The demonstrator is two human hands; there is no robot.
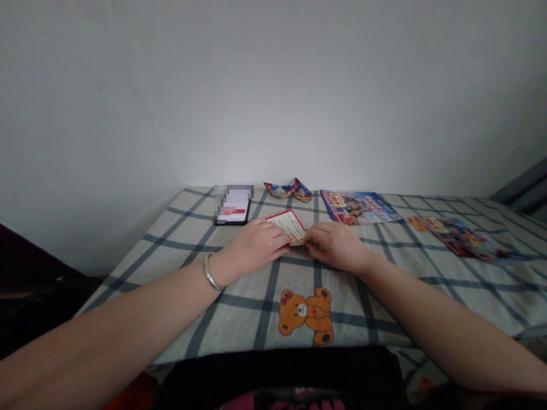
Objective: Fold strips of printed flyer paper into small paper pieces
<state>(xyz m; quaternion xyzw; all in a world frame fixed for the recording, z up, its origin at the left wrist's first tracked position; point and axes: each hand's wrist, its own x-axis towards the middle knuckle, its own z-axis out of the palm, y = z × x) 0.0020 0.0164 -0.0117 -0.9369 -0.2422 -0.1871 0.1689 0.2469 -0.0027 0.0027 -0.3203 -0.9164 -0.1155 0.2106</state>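
A small printed paper (291,225), cream with a red edge, lies tilted between my hands on the checked cloth. My left hand (261,244) rests over its left side, fingers bent and pressed on it. At the paper's lower right corner, the fingers of my right hand (335,244) pinch the edge. My fingertips cover parts of the lower edge, and I cannot tell if it is folded there. A silver bangle (210,272) circles my left wrist.
Behind the paper are a phone (233,206) with a lit screen and folded paper pieces (282,190). Colourful printed leaflets (361,207) lie to the right, another leaflet (465,236) farther right. A bear print (305,315) marks the checked cloth (239,319). A wall (273,91) closes the back.
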